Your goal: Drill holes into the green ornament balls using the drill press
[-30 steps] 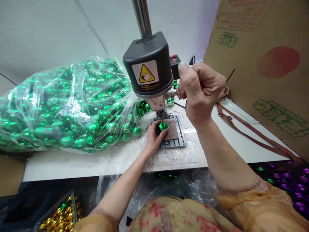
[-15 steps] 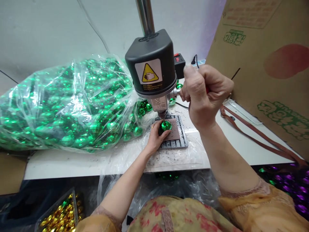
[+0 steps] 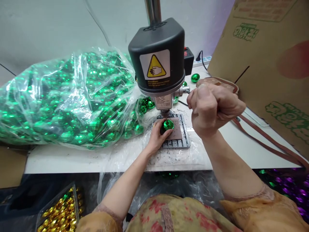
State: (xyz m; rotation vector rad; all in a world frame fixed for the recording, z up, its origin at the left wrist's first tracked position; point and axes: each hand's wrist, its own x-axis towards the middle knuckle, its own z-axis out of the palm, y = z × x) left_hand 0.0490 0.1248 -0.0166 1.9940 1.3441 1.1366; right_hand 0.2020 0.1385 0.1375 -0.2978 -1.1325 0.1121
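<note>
My left hand grips a shiny green bauble on the brown pad of the drill press base. Directly above the bauble is the chuck of a small black drill press with a yellow warning label. Between chuck and bauble, the bit is hard to make out. My right hand is closed in a fist around the drill press feed handle at the machine's right side. Most of that handle is hidden by my fingers. Dark shavings lie scattered around the base.
A large clear bag of green baubles fills the left of the white table. At right stand a cardboard box and a brown bag with a strap. Gold baubles and purple baubles sit below table level.
My right hand and the feed handle have shifted right and slightly down in view, uncovering a loose green bauble behind. The machine looks larger as the camera moved. My left hand still holds its bauble.
</note>
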